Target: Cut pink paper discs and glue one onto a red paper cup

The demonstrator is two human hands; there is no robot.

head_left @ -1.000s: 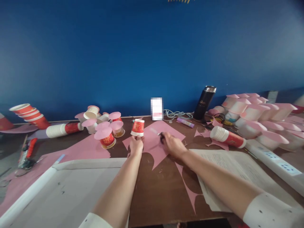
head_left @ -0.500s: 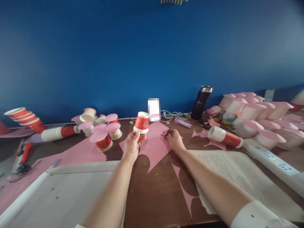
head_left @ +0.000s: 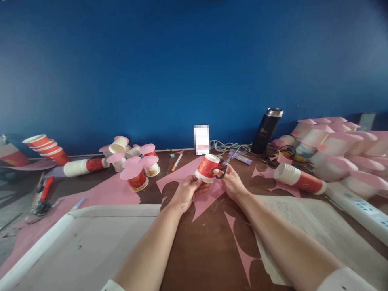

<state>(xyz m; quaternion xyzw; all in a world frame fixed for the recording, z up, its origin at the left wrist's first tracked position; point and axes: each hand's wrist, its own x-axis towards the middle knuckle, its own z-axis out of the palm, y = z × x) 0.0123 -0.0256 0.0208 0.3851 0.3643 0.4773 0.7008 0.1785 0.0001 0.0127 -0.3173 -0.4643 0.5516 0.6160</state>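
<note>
A red and white paper cup (head_left: 207,167), bottom up and slightly tilted, is gripped near its rim by my left hand (head_left: 189,192). Black-handled scissors (head_left: 224,167) are held in my right hand (head_left: 231,180), their blades pointing up and away to the right. The fingers of my right hand also reach the cup's right side. Beneath both hands lies a pink paper sheet (head_left: 178,174) with curved cut-outs along its edge. A thin pink scrap (head_left: 239,244) rests on the brown table (head_left: 200,254) nearer to me.
Cups with pink discs (head_left: 133,171) stand at left, near stacked red cups (head_left: 50,149). A pen (head_left: 177,162) lies behind the sheet. To the right are a black flask (head_left: 266,131), a glue stick (head_left: 240,158), a cup stack (head_left: 300,179), a power strip (head_left: 357,208) and many pink-topped cups (head_left: 336,141).
My left hand has brought the cup right and lower, and my right hand has met it, with the scissors now lifted. The pen has come into sight. The view has shifted slightly left.
</note>
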